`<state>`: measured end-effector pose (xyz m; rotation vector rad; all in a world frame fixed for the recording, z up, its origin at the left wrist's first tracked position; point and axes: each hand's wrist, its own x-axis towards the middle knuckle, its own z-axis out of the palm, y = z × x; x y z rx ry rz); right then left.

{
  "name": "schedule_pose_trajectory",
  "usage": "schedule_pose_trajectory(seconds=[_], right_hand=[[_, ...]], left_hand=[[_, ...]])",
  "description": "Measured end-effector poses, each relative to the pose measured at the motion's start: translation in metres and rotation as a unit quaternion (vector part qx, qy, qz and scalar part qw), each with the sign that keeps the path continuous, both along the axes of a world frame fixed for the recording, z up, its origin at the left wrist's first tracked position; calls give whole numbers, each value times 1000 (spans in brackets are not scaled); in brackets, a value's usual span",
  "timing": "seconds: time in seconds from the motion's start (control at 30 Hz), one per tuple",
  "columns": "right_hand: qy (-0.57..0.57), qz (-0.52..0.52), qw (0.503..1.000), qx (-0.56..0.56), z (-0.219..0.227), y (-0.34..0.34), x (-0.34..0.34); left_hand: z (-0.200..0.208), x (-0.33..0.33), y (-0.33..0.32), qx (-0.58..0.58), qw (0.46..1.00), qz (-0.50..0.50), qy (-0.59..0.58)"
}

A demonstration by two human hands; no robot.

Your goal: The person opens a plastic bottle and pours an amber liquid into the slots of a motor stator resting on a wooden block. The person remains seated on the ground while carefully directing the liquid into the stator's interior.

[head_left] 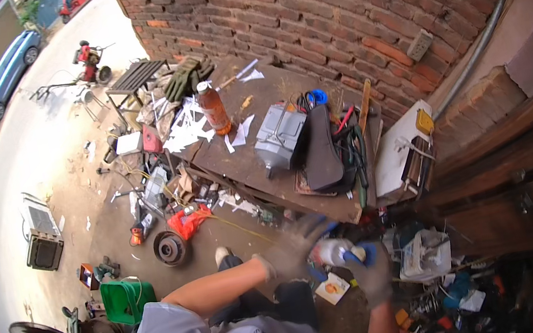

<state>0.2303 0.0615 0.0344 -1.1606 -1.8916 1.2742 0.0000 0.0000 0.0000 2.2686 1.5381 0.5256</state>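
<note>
Bottle [332, 252], pale and blurred, held between two gloved hands in front of the tabletop [230, 160]. From my remote station I see the left hand [294, 248] at its left, fingers fairly extended; blur hides whether they grip, so I cannot tell. The right hand [374, 275] has its fingers bent round the bottle's right end.

Hazards, left to right. The orange bag [189, 223] on the floor [100, 244] could catch a foot, should the person step leftward. The drink bottle [214, 108] stands upright among loose paper scraps [188, 119]; I judge that a sweep of an arm could topple it and, if its cap is loose, wet them. The grey motor [281, 137] sits near the front edge, where a hard bump might shift it. The pale bottle itself could slip, since gloves dull the feel and the right hand may carry most of the hold; it would drop toward the printed card [332, 287] below.

Counts, left to right: one green bucket [117, 304], one round wheel drum [171, 248], one orange bag, paper scraps too overlapped for me to number, one drink bottle, two hands, one motor, one printed card, one pale bottle, one white tub [411, 269].
</note>
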Motion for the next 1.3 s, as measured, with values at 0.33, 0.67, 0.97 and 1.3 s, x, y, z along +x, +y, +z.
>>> schedule_pose_trajectory(seconds=[0.33,0.67,0.97,1.3], right_hand=[[-200,110,928,293,117,-29,-269],[-96,16,995,-9,137,65,-359],[-234,54,968,-67,153,92,-432],[-314,177,924,128,183,57,-396]], left_hand=[[49,-214,-28,175,912,182,-324],[115,-368,27,-219,787,140,-559],[104,-390,49,-157,864,155,-452],[98,-359,42,-71,888,156,-427]])
